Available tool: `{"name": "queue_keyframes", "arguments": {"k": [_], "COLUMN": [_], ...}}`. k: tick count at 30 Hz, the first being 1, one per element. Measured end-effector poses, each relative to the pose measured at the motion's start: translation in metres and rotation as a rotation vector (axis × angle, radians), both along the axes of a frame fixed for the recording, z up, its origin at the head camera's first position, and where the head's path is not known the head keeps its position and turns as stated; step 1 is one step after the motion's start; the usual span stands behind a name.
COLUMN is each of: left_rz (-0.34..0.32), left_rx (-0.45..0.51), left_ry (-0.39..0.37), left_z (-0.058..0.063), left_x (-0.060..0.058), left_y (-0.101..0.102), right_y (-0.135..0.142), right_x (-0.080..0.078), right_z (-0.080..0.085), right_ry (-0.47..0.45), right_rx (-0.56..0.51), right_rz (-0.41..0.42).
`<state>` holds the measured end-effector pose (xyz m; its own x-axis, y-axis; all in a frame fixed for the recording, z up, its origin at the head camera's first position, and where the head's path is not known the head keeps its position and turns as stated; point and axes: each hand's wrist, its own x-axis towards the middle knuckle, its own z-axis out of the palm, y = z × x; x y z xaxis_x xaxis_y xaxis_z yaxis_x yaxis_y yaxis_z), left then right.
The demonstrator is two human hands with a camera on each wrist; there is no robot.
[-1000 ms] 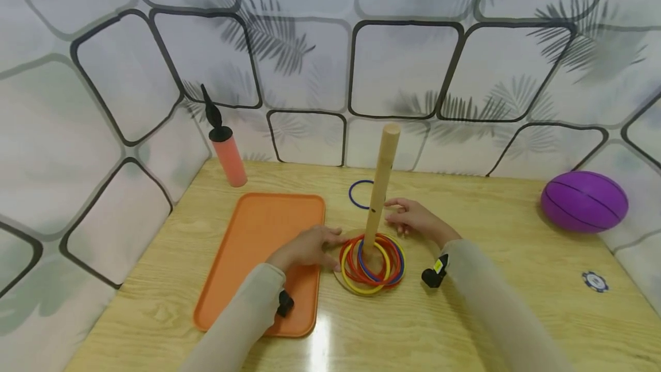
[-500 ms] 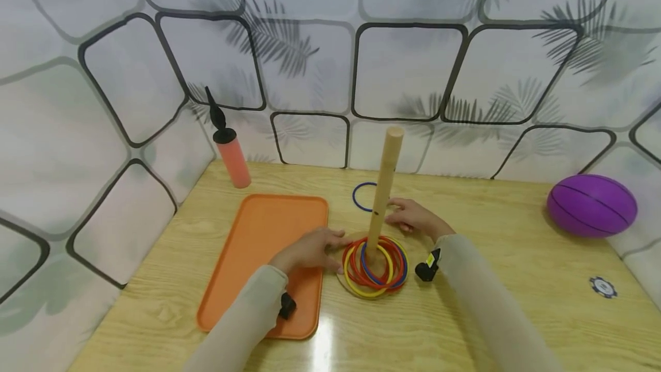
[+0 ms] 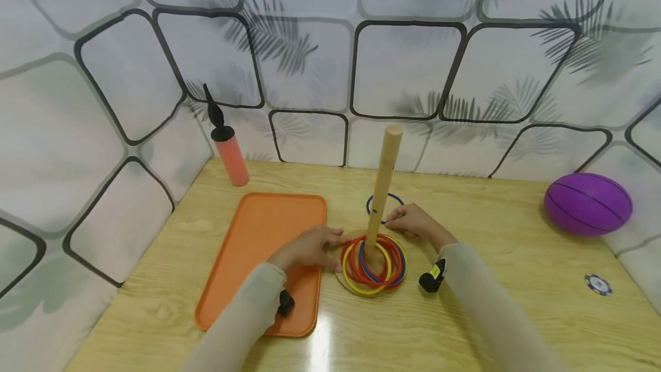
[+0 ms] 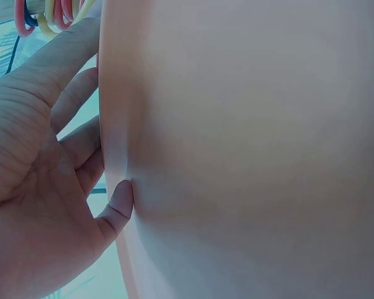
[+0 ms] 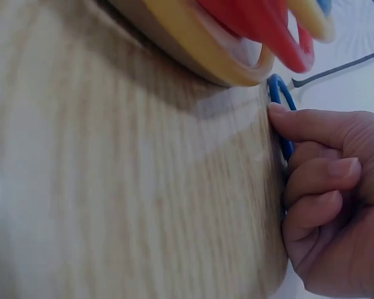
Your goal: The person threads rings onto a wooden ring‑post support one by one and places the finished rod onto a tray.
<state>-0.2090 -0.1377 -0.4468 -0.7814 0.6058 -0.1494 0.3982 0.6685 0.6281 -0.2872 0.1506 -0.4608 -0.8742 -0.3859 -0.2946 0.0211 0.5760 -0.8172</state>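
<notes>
My right hand (image 3: 415, 223) pinches the near edge of a blue ring (image 3: 368, 204), which lies on the table behind a wooden peg (image 3: 383, 182). In the right wrist view the thumb lies against this blue ring (image 5: 287, 148) and the other fingers are curled. Several red, yellow and blue rings (image 3: 399, 263) sit loosely around the peg's foot, on its round base (image 3: 339, 281). My left hand (image 3: 310, 247) reaches over the tray's right edge, fingers spread, with fingertips at the base's left side. It holds nothing; whether it touches the base is unclear.
An orange tray (image 3: 258, 257) lies under the left forearm. A pink hand pump (image 3: 232, 159) with a black nozzle stands at the back left. On the right are a purple rugby-shaped ball (image 3: 587, 204) and a poker chip (image 3: 598, 284). A patterned wall borders the wooden table.
The right hand has taken hold of the blue ring and drawn it to the right and a little nearer. The left hand stays in place.
</notes>
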Motion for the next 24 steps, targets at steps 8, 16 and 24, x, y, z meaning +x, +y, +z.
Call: {"name": "queue_keyframes", "arguments": {"k": [8, 16, 24], "left_rz": [-0.012, -0.041, -0.058], "left_rx": [-0.011, -0.03, -0.012], "left_ry": [-0.006, 0.0, 0.006], "left_z": [0.003, 0.002, 0.001], "left_x": [0.001, -0.001, -0.001], "left_y": [-0.001, -0.002, -0.002], "right_y": [0.023, 0.047, 0.07], "right_x": [0.022, 0.045, 0.059], "right_z": [0.004, 0.027, 0.053], "right_ry": [0.16, 0.195, 0.075], "right_rx": [0.128, 0.11, -0.039], "right_rz": [0.044, 0.039, -0.059]}}
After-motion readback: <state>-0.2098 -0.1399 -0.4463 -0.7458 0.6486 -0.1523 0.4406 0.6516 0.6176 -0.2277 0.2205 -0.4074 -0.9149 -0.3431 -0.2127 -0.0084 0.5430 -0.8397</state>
